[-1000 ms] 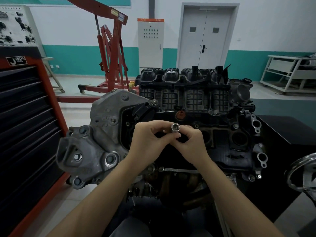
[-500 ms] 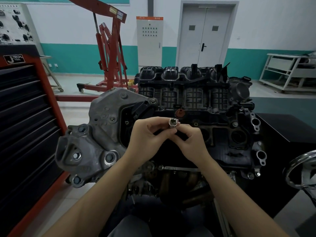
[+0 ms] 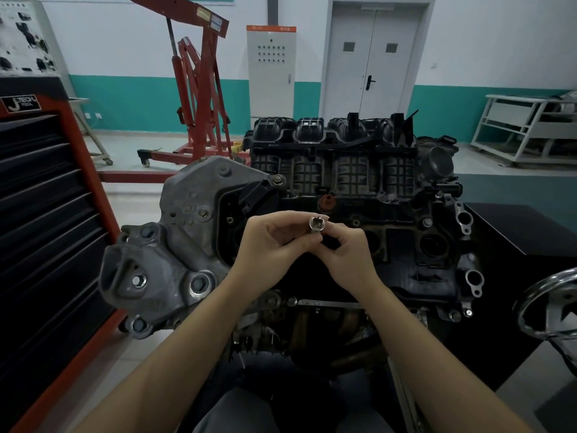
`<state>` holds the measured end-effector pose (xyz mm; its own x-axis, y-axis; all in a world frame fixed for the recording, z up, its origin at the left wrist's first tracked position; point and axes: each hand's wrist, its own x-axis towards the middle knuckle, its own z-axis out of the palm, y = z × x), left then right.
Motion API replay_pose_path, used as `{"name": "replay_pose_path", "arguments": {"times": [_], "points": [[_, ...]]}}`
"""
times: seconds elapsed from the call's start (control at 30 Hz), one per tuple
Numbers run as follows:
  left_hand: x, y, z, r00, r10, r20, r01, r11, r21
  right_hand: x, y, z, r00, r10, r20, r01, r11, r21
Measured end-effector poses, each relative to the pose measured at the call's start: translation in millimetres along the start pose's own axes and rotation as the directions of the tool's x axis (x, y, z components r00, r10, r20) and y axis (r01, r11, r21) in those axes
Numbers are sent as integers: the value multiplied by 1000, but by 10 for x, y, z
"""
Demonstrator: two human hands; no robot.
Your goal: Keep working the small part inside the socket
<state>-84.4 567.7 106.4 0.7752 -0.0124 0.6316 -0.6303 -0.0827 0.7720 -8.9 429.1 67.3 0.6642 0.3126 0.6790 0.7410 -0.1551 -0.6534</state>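
Workshop floor and teal-banded walls lie behind an engine on its stand, with a red hoist at the back and a tool chest at the left edge. Both hands meet in front of the engine's upper face: the left hand and the right hand have their fingers curled, and their fingertips pinch a small metal socket between them, its open end turned up toward the camera. The socket hangs in the air, just below an orange cap and above dark ports and gaps in the engine. The hold looks light, made by fingertips alone on smooth round steel, so I judge a slip likely if either hand shifts its pinch. A dropped socket could roll into a port or fall among the pipes below, where it would be hard to reach.
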Motion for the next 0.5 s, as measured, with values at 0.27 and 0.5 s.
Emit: {"name": "replay_pose_path", "arguments": {"times": [0.27, 0.5], "points": [[-8, 1, 56, 992, 60, -111, -45, 990, 130, -1, -2, -1, 1000, 13, 1, -13, 1000, 5], [1, -6, -4, 999, 30, -38, -26, 994, 102, -1, 7, 20, 998, 42, -39, -41, 999, 7]]}}
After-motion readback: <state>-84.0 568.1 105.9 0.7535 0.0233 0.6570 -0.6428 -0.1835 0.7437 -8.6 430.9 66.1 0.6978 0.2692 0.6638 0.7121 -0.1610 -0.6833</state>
